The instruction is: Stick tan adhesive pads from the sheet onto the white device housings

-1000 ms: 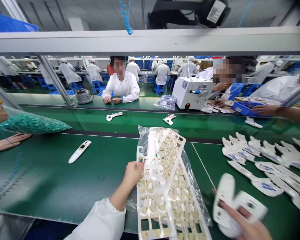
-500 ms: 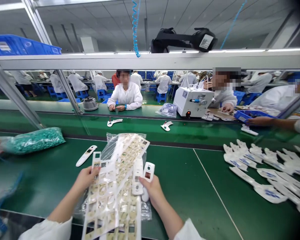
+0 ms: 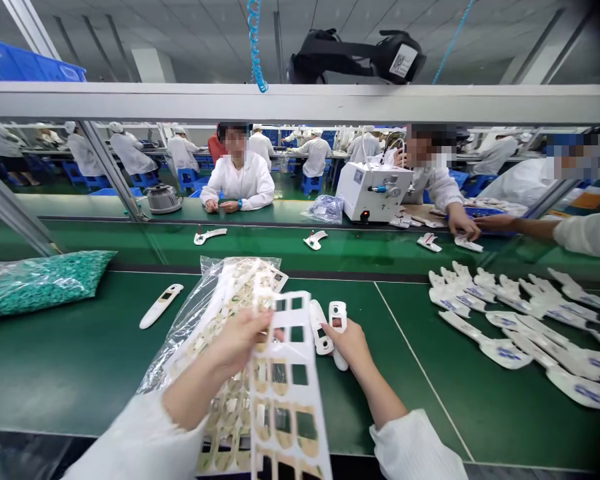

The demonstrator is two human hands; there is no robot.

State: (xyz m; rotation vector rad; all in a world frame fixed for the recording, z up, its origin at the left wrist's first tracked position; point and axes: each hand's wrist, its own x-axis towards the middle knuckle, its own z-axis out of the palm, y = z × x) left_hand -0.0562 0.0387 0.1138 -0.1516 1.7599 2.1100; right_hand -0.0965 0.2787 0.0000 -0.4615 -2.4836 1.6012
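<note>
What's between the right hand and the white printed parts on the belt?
From the right hand to the white printed parts: green conveyor belt and a thin white line, in the head view.

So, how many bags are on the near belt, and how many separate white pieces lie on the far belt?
Bags on the near belt: 2 (green-filled bag, clear bag)
White pieces on the far belt: 4 (piece, piece, piece, piece)
Total: 6

Left hand [image 3: 237, 343] holding a die-cut plastic sheet [image 3: 285, 393], right hand [image 3: 353, 345] gripping white device casings [image 3: 320, 327]
</note>
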